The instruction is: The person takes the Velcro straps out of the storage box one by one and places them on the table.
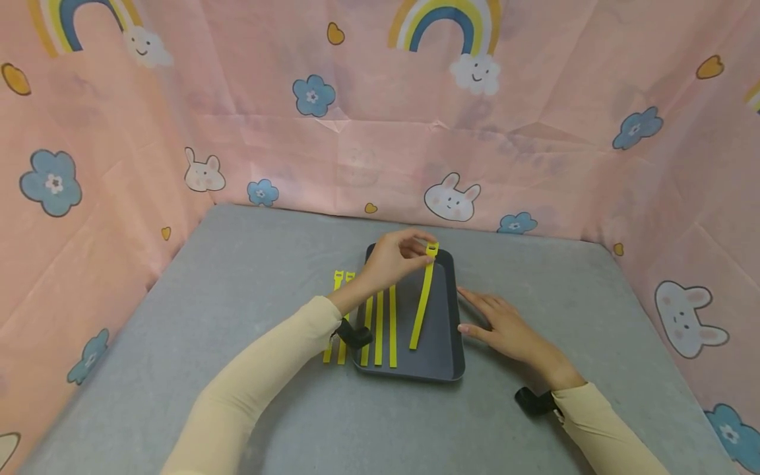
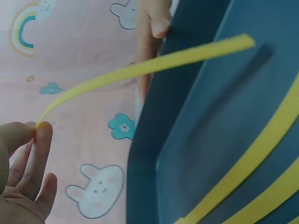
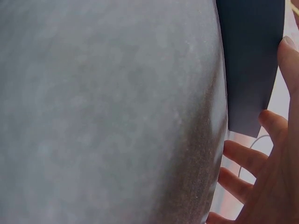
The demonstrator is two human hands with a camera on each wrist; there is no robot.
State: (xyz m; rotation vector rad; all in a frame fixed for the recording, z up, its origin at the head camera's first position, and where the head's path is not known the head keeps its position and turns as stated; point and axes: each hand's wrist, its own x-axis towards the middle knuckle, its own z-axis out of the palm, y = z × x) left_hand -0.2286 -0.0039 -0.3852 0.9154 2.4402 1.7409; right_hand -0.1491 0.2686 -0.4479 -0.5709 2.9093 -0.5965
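Observation:
My left hand (image 1: pixel 399 256) pinches a yellow cable tie (image 1: pixel 422 300) by its slotted head, between thumb and fingers. The strap hangs over the dark grey tray (image 1: pixel 436 364), its tail above the tray floor in the left wrist view. Inside the tray, left of it, several yellow cable ties (image 1: pixel 392 330) lie lengthwise side by side, their upper parts partly hidden by my left arm. My right hand (image 1: pixel 505 330) rests at the tray's right side, thumb and fingertips touching the outer wall (image 3: pixel 250 70), fingers spread and fairly straight.
Two more yellow cable ties (image 1: pixel 327 349) lie on the grey tabletop (image 1: pixel 267 264) just left of the tray. Pink printed cloth (image 1: pixel 368 152) walls the table at the back and both sides. A black wrist camera (image 1: pixel 354 335) sits over the tray's left edge.

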